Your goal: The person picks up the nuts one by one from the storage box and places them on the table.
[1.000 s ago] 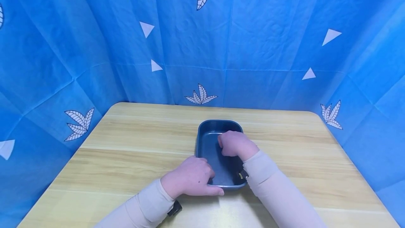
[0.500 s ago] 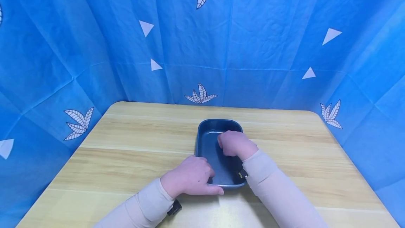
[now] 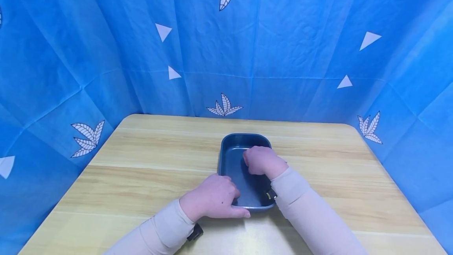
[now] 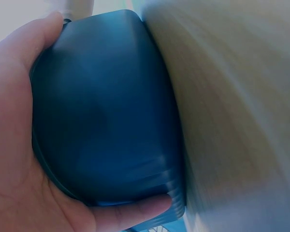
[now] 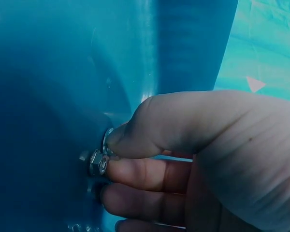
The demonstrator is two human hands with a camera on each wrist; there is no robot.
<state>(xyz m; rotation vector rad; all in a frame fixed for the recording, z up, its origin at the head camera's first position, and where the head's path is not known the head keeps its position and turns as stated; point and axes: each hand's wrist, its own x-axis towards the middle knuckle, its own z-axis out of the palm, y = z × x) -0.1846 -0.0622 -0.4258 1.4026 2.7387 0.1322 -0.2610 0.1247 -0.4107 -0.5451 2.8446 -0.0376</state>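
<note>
A dark blue rectangular dish (image 3: 244, 186) with rounded corners lies on the table. My left hand (image 3: 214, 198) grips its near left corner, the thumb along the near rim. In the left wrist view the fingers and thumb of that left hand (image 4: 19, 125) span the dish's outer wall (image 4: 106, 111). My right hand (image 3: 263, 161) reaches inside the dish, its fingers curled. The right wrist view shows its thumb and index fingertip pinching at a small metal flange nut (image 5: 97, 163). Another shiny metal piece (image 5: 108, 139) sits partly hidden under the thumb.
Several small shiny bits (image 5: 82, 227) show at the lower edge of the right wrist view. The light wood table (image 3: 159, 148) extends around the dish. Blue patterned curtains (image 3: 301, 50) hang behind it and at both sides.
</note>
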